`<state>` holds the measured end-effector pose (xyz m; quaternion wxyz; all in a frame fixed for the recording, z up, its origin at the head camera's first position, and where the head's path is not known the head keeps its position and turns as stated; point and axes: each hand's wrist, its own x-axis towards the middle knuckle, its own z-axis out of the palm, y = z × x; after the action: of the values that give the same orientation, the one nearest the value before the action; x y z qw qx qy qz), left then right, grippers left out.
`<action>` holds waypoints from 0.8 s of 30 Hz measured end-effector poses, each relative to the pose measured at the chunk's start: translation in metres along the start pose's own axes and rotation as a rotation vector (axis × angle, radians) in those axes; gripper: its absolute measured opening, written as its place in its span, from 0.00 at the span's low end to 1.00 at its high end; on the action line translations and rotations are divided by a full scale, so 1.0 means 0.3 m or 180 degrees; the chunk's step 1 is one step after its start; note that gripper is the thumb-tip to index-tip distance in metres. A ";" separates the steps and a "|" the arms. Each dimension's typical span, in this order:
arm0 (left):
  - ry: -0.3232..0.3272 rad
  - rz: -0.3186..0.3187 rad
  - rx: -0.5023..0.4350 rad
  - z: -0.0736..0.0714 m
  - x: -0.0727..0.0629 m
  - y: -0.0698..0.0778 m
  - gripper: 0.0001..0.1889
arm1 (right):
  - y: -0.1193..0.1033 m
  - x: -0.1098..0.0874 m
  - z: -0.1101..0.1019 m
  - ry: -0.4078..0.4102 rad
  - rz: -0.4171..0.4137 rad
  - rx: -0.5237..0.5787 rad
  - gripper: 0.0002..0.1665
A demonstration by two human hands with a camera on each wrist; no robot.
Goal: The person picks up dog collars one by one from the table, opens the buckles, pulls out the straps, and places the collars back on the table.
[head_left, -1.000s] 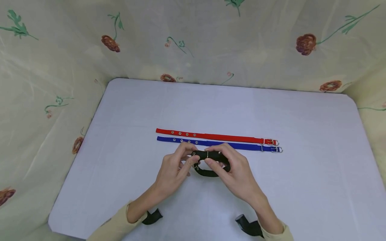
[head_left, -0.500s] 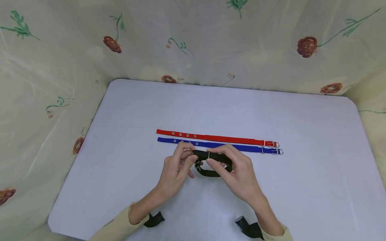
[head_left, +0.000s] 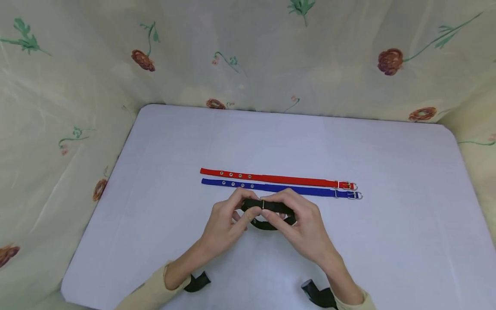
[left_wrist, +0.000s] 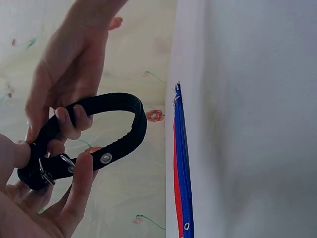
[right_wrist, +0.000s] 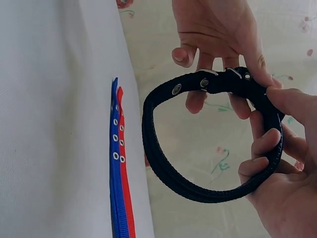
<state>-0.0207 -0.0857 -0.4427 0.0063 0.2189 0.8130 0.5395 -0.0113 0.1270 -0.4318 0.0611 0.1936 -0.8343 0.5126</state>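
A black collar (head_left: 277,207) is bent into a loop and held up between both hands above the table. My left hand (head_left: 224,224) pinches it near the metal buckle (left_wrist: 45,173), thumb on the strap. Beside it, my right hand (head_left: 304,221) grips the same strap, its thumb and fingertips close to the metal keeper (head_left: 263,204). Metal-ringed eyelets (right_wrist: 177,89) show along the strap in the right wrist view. Behind the hands a blue collar (head_left: 310,190) and a red collar (head_left: 294,179) lie straight and nearly parallel, buckles to the right.
The white table (head_left: 162,142) has rounded corners. A flower-printed curtain (head_left: 248,26) hangs along its back and sides. Black wrist devices (head_left: 198,282) stick out near both cuffs at the front.
The left fingers have shifted along the black strap toward the right hand, and the two thumbs now come together by the keeper. The red and blue collars have not moved.
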 end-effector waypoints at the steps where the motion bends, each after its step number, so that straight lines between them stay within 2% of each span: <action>1: 0.0006 -0.0008 0.0004 0.000 -0.002 0.002 0.11 | 0.000 -0.001 0.002 0.0001 -0.0005 -0.0011 0.15; 6: 0.0091 -0.0015 0.0009 0.003 -0.009 0.007 0.11 | 0.002 -0.001 0.006 0.0020 -0.0040 -0.0096 0.16; 12: 0.0228 -0.0019 -0.0187 0.009 -0.016 -0.003 0.10 | 0.003 0.000 0.005 0.0059 -0.0050 -0.0200 0.17; 19: 0.0175 -0.0109 -0.0474 0.008 -0.021 -0.009 0.09 | 0.005 -0.002 0.005 0.0107 -0.0023 -0.0156 0.17; 24: 0.0134 -0.0123 -0.0513 0.002 -0.020 -0.009 0.09 | 0.006 -0.002 0.007 0.0134 -0.0036 -0.0097 0.16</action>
<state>-0.0160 -0.0881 -0.4466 0.0171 0.1906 0.7710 0.6074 -0.0114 0.1260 -0.4344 0.0845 0.1864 -0.8395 0.5034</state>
